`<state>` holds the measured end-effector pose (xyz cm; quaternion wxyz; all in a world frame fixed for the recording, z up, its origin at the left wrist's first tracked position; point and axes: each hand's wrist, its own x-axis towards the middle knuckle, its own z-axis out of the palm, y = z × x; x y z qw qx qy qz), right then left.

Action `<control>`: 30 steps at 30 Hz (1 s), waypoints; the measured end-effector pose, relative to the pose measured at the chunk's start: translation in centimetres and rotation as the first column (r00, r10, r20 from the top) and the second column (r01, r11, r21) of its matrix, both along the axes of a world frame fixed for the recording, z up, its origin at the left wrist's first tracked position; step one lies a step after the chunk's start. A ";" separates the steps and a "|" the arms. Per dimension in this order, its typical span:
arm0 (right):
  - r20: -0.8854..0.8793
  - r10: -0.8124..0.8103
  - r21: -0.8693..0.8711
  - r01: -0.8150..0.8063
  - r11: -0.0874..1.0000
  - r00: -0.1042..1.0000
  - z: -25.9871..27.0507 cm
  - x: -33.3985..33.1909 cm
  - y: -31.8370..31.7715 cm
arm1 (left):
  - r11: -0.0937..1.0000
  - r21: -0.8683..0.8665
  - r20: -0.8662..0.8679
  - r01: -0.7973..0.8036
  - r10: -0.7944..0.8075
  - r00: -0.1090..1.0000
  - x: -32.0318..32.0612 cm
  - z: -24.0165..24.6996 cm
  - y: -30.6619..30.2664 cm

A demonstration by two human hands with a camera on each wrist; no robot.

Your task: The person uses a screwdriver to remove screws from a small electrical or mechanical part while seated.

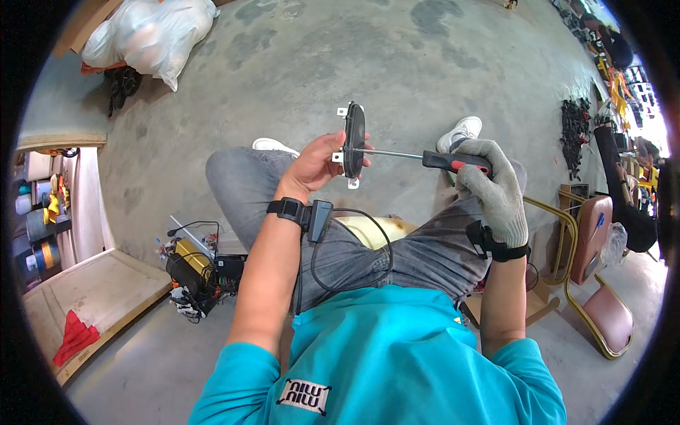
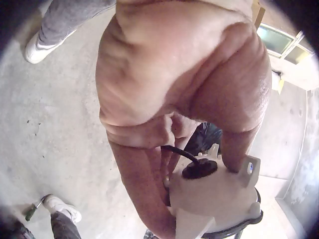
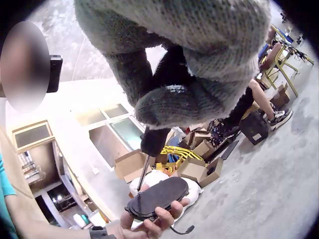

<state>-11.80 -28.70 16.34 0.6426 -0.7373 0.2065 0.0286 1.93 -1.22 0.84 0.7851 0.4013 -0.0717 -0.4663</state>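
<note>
Oval housing [image 1: 353, 142] — white back with tabs, black face — held above our knees [image 1: 237, 173], bare left hand [image 1: 316, 164] curled round its edge, gloved right hand [image 1: 492, 185] gripping a red-black screwdriver [image 1: 435, 159], tip at the housing, beyond the knees a stuffed white sack [image 1: 152, 32], contents unclear to us.
</note>
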 end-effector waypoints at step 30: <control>0.111 0.138 -0.186 -0.115 0.976 0.984 0.1 -0.3 -0.2 | 0.997 0.036 0.017 0.067 -0.067 0.998 0.0 -0.8 0.1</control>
